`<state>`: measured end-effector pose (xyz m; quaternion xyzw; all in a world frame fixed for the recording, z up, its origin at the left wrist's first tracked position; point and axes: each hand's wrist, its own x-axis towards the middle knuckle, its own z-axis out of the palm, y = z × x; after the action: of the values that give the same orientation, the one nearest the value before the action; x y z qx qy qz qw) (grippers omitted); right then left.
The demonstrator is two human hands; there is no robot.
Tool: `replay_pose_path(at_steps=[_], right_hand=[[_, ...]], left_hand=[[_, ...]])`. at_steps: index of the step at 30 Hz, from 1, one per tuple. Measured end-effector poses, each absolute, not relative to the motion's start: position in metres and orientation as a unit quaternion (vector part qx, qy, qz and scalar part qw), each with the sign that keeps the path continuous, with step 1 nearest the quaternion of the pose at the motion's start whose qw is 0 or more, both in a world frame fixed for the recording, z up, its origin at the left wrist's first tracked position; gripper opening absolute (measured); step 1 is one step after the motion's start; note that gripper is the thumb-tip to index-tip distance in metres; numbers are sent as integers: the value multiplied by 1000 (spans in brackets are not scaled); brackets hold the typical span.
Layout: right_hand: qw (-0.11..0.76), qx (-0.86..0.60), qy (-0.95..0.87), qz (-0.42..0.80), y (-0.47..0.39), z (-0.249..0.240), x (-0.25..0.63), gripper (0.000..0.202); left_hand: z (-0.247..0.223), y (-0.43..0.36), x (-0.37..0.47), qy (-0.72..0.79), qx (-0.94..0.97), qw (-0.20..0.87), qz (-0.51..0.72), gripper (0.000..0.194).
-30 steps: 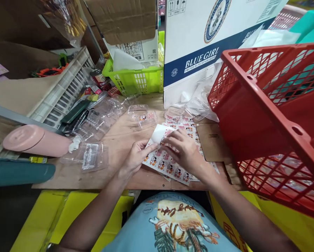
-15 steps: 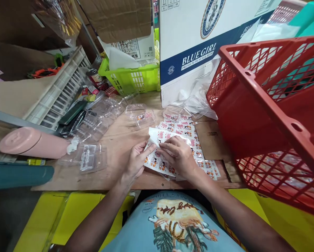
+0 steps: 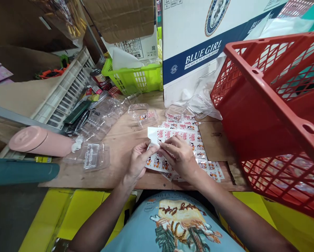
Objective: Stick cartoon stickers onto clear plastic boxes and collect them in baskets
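Note:
A white sheet of cartoon stickers (image 3: 157,163) is raised a little over more sticker sheets (image 3: 201,147) spread on the wooden table. My left hand (image 3: 139,159) pinches the sheet's left edge between thumb and fingers. My right hand (image 3: 180,152) has its thumb and fingertips closed at the sheet's upper left part, close to the left thumb; what the tips pinch is partly hidden. Behind the sheets lie an open clear plastic box (image 3: 146,117) with a sticker on it and another clear box (image 3: 176,112).
A red crate (image 3: 251,129) leans at the right, beside cardboard (image 3: 216,140). A white carton (image 3: 188,45) and green basket (image 3: 138,78) stand behind. At the left are a pink bottle (image 3: 49,141), clear containers (image 3: 104,113) and a clear tray (image 3: 95,157).
The view has shifted slightly, so the surroundings sit a little further right. Both hands keep nearly the same grip, and the sheet's upper left corner looks somewhat flatter.

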<state>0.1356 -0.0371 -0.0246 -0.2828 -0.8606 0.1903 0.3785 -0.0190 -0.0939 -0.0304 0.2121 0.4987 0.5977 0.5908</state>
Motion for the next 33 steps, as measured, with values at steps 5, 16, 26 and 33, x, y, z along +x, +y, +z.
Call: replay_pose_path(at_steps=[5,16,26,33], right_hand=[[406,-304,-791,342,-31,-28,134,18],[541,-365,-730,202,-13,-7,161,8],[483,-371,-595,524,-41,-30,149,26],[575,-436,-542,431,-29,-4,177,14]], left_hand=[[-36,-94,-17,518,217,574,596,31],[-17,-94,-22,607,476,331,543,35],[-19,-79,18,430,305,541,656,23],[-15,-95,-26,609,559,154,541,61]])
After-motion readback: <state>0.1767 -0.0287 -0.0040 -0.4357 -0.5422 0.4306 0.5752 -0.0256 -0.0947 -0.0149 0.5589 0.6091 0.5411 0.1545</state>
